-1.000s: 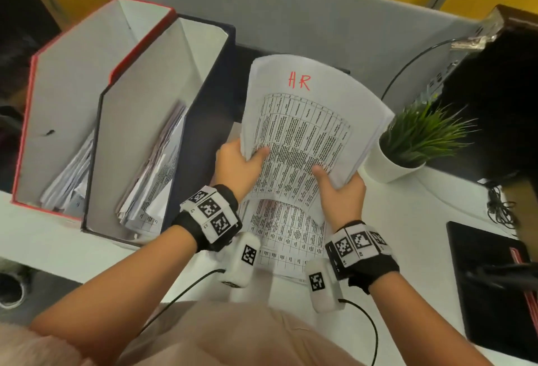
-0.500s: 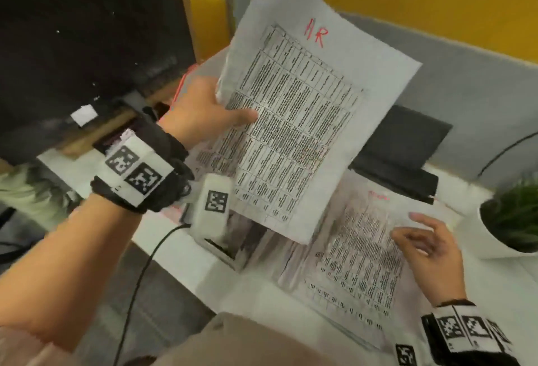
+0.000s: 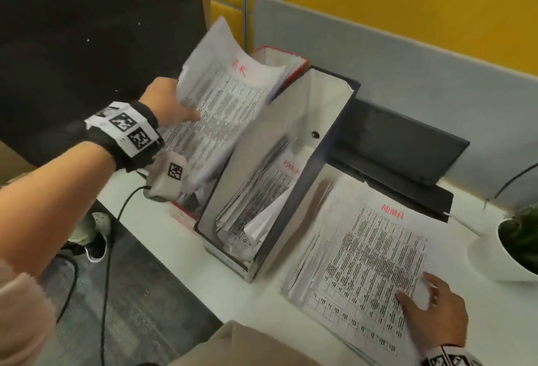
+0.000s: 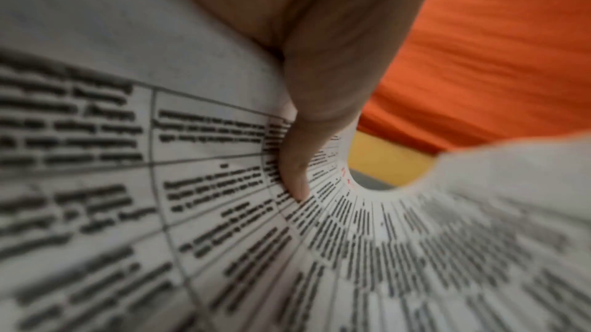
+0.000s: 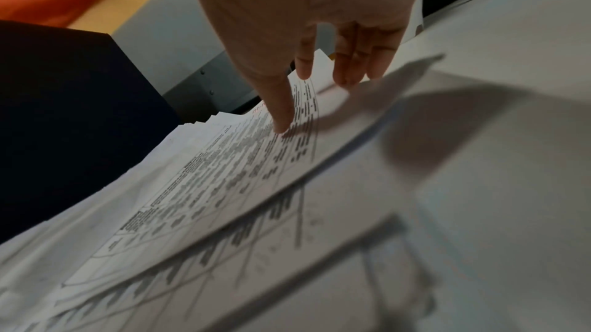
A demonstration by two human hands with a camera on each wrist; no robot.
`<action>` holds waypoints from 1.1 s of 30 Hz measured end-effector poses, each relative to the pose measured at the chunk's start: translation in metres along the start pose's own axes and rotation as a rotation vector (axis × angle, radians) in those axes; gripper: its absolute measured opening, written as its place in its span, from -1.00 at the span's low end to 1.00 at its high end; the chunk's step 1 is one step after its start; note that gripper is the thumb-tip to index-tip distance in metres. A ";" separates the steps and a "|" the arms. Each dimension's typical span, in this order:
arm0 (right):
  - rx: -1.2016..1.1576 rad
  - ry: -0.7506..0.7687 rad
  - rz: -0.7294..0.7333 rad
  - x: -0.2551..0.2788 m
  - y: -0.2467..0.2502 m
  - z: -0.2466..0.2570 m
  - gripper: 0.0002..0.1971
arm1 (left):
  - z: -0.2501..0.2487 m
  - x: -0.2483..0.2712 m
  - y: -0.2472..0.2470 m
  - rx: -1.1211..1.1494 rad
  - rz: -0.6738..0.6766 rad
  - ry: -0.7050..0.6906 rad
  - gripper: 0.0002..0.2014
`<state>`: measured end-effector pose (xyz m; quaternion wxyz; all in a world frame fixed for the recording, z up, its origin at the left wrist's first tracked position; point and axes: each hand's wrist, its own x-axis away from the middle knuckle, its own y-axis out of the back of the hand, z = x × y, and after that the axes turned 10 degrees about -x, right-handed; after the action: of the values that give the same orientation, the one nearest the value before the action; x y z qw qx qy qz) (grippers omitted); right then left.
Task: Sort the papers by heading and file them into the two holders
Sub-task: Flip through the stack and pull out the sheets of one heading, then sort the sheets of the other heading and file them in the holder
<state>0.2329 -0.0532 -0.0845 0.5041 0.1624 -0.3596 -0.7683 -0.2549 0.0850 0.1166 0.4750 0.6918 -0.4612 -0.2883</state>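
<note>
My left hand [image 3: 171, 103] pinches a printed sheet headed "HR" [image 3: 227, 103], curved and held over the red holder [image 3: 291, 60] at the far left of the desk. In the left wrist view the thumb [image 4: 294, 175] presses on that HR sheet [image 4: 160, 185]. Beside it stands the dark blue holder [image 3: 320, 162] with several sheets headed "ADMIN" [image 3: 262, 199]. A stack of papers [image 3: 369, 261] topped by an "ADMIN" sheet lies on the desk to its right. My right hand [image 3: 431, 304] rests on the stack's near right corner with fingers straight, thumb [image 5: 281, 115] on the top sheet [image 5: 224, 173].
A potted plant in a white pot [image 3: 509, 252] stands at the right edge. A black flat device [image 3: 401, 144] lies behind the stack against the grey partition [image 3: 407, 63]. A dark panel [image 3: 87, 31] rises at the left, floor below it.
My left hand has carried the HR sheet leftward and away from me to above the red holder. My right hand has let go of it and now rests on the desk stack.
</note>
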 end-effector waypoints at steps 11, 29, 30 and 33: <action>0.134 -0.054 0.037 0.003 -0.003 0.000 -0.28 | -0.008 -0.023 -0.082 -0.257 0.134 -0.186 -0.47; 0.040 -0.085 0.027 -0.001 -0.008 -0.015 -0.26 | -0.079 0.012 -0.029 0.143 -0.123 -0.408 -0.70; 0.037 -0.084 0.023 -0.001 -0.008 -0.016 -0.26 | -0.094 0.024 -0.025 0.206 -0.160 -0.463 -0.73; 0.032 -0.078 0.013 0.000 -0.010 -0.016 -0.27 | -0.138 0.065 -0.026 0.398 -0.192 -0.620 -0.81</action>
<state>0.2364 -0.0567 -0.1023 0.4920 0.1382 -0.3922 -0.7649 -0.1037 0.0828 0.1483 0.1402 0.6905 -0.5631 -0.4318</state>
